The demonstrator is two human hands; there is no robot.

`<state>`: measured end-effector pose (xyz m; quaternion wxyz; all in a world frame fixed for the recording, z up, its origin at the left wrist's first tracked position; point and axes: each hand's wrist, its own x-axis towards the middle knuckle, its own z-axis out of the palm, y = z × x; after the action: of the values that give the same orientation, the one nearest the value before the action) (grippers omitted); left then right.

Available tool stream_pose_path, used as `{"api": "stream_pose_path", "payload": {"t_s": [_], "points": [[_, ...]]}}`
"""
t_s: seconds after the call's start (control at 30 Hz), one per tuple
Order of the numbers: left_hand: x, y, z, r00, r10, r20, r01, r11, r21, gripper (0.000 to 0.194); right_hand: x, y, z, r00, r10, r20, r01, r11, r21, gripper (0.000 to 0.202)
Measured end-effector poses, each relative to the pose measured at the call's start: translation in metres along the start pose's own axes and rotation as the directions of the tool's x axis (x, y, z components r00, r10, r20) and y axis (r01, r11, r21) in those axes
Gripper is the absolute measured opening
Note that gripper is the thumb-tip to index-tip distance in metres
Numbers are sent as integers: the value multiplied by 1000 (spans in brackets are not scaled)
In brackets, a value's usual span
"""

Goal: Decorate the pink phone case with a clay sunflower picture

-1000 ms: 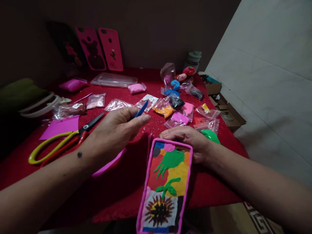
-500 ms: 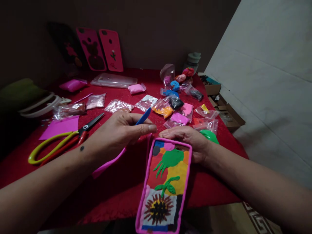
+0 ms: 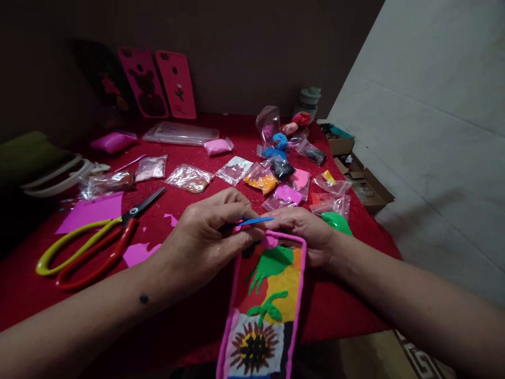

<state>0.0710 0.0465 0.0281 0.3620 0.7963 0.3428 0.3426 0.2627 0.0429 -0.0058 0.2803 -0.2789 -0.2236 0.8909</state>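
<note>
My left hand (image 3: 215, 237) is closed round a slim blue tool (image 3: 256, 221), its tip pointing right across the top edge of a phone case (image 3: 282, 295). Pink clay rims the case, which bears coloured patches, a green shape with thin strands, a green stem with leaves and a brown-petalled sunflower. My right hand (image 3: 303, 231) grips the case at its upper right, fingers behind the top edge. The left fingers cover the case's upper left corner.
Scissors with yellow and red handles (image 3: 108, 239) lie left beside pink sheet scraps (image 3: 92, 210). Clay bags (image 3: 260, 179) spread across the red table (image 3: 189, 337). Two pink cases (image 3: 177, 87) lean at the back; cardboard boxes (image 3: 369, 184) stand right.
My left hand has moved right and down to the case's top edge, and the blue tool has tipped nearly level. The pink strip hanging under that hand is no longer visible there.
</note>
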Motion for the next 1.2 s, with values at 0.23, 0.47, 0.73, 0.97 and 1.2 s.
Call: {"api": "stream_pose_path", "payload": {"t_s": [0.23, 0.47, 0.73, 0.97, 1.2], "points": [[-1, 1, -2, 997, 71, -9, -70, 995, 75, 13, 2, 0, -2, 999, -10, 35, 10, 1000, 3, 23], [0, 5, 7, 966, 258, -2, -248, 930, 270, 15, 3, 3, -2, 997, -19, 78, 18, 1000, 2, 22], [-2, -2, 20, 930, 363, 61, -344, 796, 498, 17, 9, 5, -13, 998, 17, 64, -15, 1000, -25, 19], [0, -2, 19, 877, 463, 127, -441, 673, 594, 18, 9, 3, -13, 995, 51, 86, -48, 998, -29, 20], [9, 10, 4, 933, 359, 33, -339, 843, 418, 21, 6, 3, -9, 998, 27, 54, -26, 999, -23, 24]]}}
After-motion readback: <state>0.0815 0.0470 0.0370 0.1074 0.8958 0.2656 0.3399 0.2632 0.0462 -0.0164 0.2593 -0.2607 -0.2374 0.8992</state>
